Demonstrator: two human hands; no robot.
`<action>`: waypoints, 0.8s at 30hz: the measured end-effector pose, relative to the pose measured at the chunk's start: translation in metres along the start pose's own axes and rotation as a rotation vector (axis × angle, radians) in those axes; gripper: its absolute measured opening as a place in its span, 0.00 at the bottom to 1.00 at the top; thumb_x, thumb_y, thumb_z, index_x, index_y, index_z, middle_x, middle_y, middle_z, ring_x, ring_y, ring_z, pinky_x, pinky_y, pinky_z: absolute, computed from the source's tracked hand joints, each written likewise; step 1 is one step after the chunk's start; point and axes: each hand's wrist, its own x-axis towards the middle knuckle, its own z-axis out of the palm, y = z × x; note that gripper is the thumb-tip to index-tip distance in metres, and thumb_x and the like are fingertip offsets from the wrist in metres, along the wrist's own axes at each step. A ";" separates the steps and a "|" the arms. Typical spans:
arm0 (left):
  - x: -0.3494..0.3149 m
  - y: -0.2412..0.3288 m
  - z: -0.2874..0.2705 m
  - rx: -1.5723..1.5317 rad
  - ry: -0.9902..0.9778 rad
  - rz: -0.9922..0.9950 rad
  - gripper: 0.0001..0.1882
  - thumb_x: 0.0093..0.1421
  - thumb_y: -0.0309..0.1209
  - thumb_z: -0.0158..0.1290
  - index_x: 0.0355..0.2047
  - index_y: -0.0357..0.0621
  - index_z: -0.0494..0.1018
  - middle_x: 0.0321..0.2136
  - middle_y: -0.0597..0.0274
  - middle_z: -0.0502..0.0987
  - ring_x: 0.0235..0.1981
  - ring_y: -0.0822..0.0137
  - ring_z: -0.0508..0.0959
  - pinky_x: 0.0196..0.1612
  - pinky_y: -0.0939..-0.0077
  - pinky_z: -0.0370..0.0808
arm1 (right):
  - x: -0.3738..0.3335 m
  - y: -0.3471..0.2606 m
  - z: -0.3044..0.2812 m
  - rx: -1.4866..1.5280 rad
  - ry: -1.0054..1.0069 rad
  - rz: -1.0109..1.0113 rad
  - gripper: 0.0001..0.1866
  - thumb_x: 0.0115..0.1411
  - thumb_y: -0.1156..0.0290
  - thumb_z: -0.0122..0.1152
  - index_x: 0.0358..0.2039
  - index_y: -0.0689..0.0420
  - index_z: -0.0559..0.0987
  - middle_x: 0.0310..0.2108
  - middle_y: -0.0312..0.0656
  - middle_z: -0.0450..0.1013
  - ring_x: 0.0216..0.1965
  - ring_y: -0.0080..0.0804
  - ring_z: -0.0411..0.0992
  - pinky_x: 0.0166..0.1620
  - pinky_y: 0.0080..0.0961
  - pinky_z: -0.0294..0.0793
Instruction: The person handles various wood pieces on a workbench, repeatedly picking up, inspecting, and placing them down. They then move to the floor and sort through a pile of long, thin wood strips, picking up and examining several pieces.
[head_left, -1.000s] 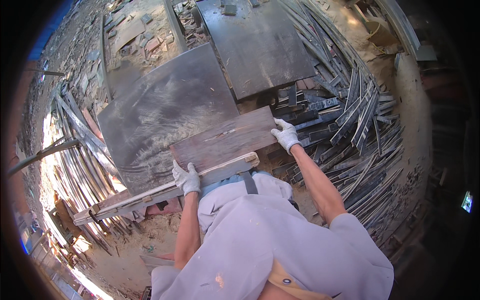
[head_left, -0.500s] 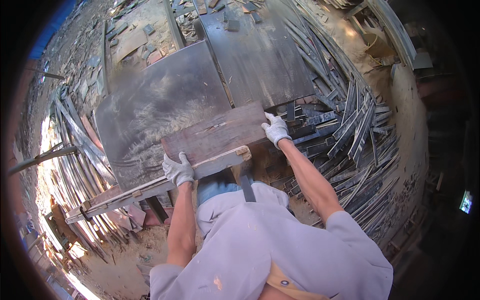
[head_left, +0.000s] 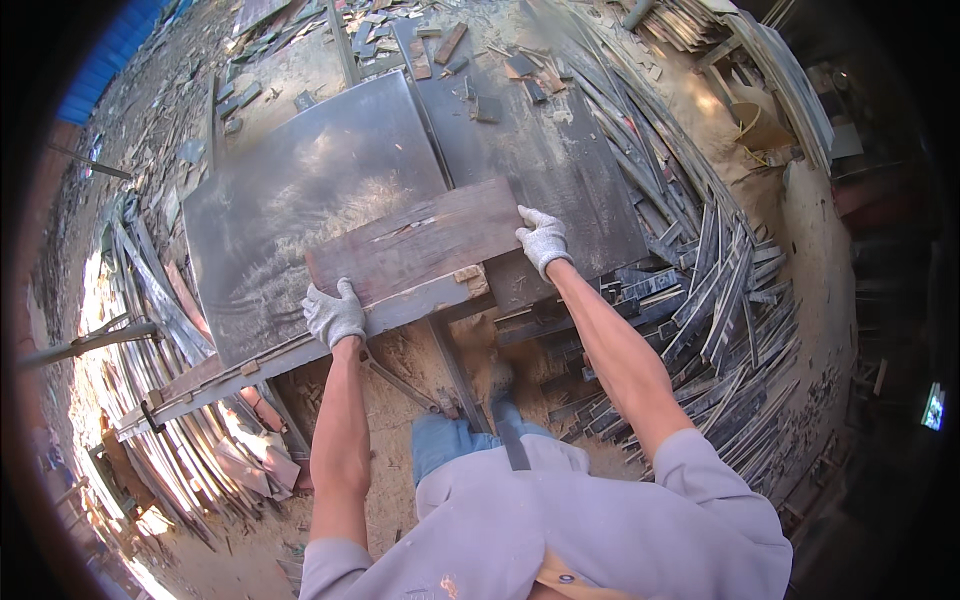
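A reddish-brown rectangular wooden board [head_left: 425,235] lies flat across the near part of a dark sheet-topped table [head_left: 310,165], along its front rail [head_left: 420,303]. My left hand [head_left: 334,312], in a pale work glove, grips the board's near left end, its thumb raised along the edge. At the opposite end my right hand [head_left: 543,238], gloved alike, is closed on the board's right edge. Both arms reach forward. The fingertips under the board are hidden. Pale dust streaks the table top, and a chipped split shows in the board's upper face.
A second dark panel [head_left: 560,170] adjoins on the right across a narrow gap, with wood offcuts [head_left: 487,108] at its far end. Stacked strips [head_left: 715,290] lie to the right; long thin strips [head_left: 165,300] lie to the left. A metal bar [head_left: 85,345] juts in from the left.
The left table top, its front rail and the board have slid away from me past the right panel, with both hands still on the board. More ground shows between the rail and my body.
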 end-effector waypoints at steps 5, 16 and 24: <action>-0.006 -0.003 0.003 -0.028 0.045 0.047 0.35 0.60 0.49 0.58 0.59 0.36 0.65 0.51 0.41 0.72 0.55 0.43 0.72 0.57 0.51 0.69 | -0.007 0.011 0.001 -0.157 0.067 0.009 0.28 0.52 0.83 0.64 0.57 0.56 0.80 0.51 0.46 0.79 0.52 0.35 0.77 0.55 0.28 0.77; -0.008 -0.010 0.004 -0.050 0.081 0.068 0.35 0.60 0.49 0.58 0.58 0.34 0.66 0.51 0.42 0.73 0.55 0.44 0.72 0.57 0.52 0.70 | -0.018 0.005 0.005 -0.087 0.093 0.002 0.28 0.52 0.81 0.65 0.57 0.57 0.80 0.51 0.47 0.80 0.51 0.34 0.78 0.55 0.30 0.77; -0.010 -0.011 -0.001 -0.034 0.052 0.063 0.36 0.60 0.49 0.57 0.58 0.33 0.66 0.52 0.41 0.73 0.55 0.44 0.73 0.58 0.52 0.70 | -0.025 0.005 0.006 -0.006 0.079 0.053 0.27 0.52 0.80 0.66 0.56 0.59 0.80 0.51 0.49 0.80 0.52 0.35 0.78 0.55 0.30 0.77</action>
